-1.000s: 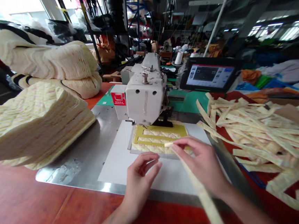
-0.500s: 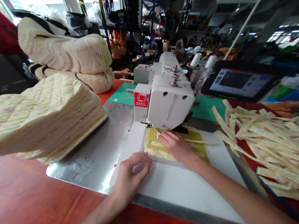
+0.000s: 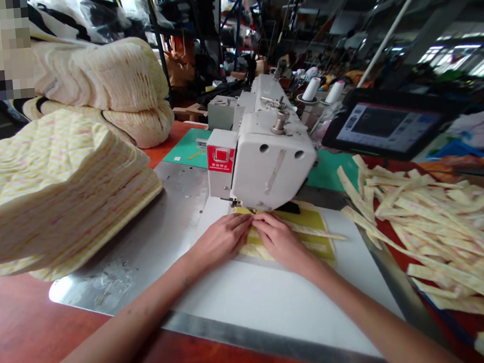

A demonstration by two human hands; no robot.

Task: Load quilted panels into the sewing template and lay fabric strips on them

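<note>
As left grip and right grip lie open on the template, the red label blurs.

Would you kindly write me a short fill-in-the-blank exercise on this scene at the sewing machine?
1. The left hand and the right hand rest on a ____ template.
2. A loose quilted strip runs out from under the ____ hand.
3. The stacked quilted panels lie to the ____ of the sewing machine.

The missing words, in order: yellow, right, left.
</note>
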